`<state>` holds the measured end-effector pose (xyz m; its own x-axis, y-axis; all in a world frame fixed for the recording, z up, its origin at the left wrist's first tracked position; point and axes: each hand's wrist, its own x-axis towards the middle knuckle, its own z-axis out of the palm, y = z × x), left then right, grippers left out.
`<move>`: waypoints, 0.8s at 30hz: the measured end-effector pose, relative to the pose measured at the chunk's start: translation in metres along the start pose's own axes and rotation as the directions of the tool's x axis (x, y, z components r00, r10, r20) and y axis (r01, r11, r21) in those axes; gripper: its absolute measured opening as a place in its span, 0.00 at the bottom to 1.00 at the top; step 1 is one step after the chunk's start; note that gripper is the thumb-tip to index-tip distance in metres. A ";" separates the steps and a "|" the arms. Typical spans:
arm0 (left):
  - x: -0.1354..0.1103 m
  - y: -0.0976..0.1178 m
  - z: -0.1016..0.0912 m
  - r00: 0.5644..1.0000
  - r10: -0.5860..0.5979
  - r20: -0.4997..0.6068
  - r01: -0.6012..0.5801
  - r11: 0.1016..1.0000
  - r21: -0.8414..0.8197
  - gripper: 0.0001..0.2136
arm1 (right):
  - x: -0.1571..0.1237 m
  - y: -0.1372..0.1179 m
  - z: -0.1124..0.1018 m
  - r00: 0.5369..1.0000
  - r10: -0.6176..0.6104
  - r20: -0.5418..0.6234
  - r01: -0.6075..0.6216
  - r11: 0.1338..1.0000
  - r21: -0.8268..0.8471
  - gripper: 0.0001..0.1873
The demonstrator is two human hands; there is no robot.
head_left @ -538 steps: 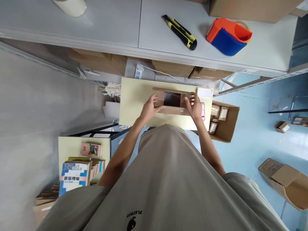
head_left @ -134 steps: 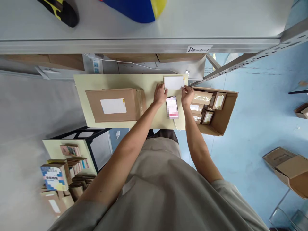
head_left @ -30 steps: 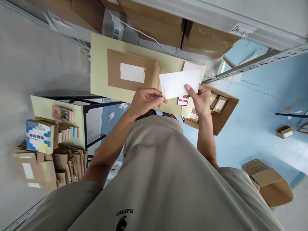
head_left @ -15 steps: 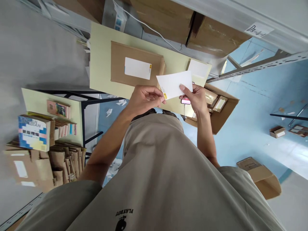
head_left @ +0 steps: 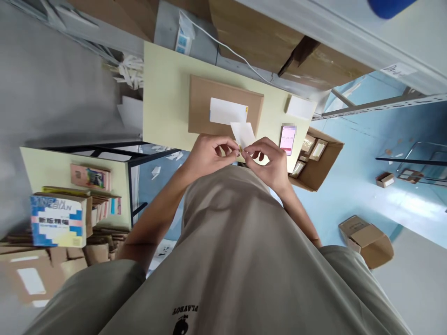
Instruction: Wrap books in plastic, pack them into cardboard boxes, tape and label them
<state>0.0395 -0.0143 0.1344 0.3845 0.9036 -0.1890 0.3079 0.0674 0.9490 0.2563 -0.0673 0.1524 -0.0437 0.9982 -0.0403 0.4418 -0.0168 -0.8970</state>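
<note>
Both hands pinch one white label sheet [head_left: 243,133] at its yellow-marked corner, close to my body. My left hand [head_left: 208,152] grips the corner from the left with thumb and forefinger. From the right, my right hand [head_left: 268,160] pinches the same corner. Just beyond the sheet, a sealed brown carton [head_left: 200,104] with a white label [head_left: 227,111] lies on the pale yellow table [head_left: 164,88]. A phone [head_left: 288,139] with a lit pink screen lies on the table to the right. A stack of white labels [head_left: 300,107] sits at the table's far right corner.
An open cardboard box [head_left: 323,167] with small packages stands right of the table. Cartons fill the shelf above [head_left: 265,42]. A second low table [head_left: 52,163] with books [head_left: 57,221] is at left. Loose boxes [head_left: 366,239] lie on the blue floor.
The label sheet has come down closer to my body and now shows narrower. My right hand has shifted from the sheet's middle to the yellow-marked corner, meeting my left hand.
</note>
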 end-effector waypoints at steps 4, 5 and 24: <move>-0.009 -0.020 -0.049 0.999 0.006 0.033 -0.007 1.000 0.014 0.08 | 0.013 -0.022 0.047 0.999 0.027 0.030 -0.025 0.998 -0.055 0.06; -0.011 -0.026 -0.061 0.999 0.005 0.041 -0.005 1.000 0.013 0.08 | 0.016 -0.027 0.058 0.999 0.033 0.035 -0.031 0.997 -0.065 0.05; -0.009 -0.123 -0.214 0.998 -0.066 0.004 0.066 0.996 0.055 0.07 | 0.046 -0.075 0.156 0.981 0.174 -0.091 -0.179 0.983 -0.047 0.07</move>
<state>-0.1880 0.0600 0.0735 0.3669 0.8954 -0.2523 0.3799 0.1033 0.9192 0.0813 -0.0295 0.1486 0.1152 0.9811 -0.1555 0.4838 -0.1921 -0.8538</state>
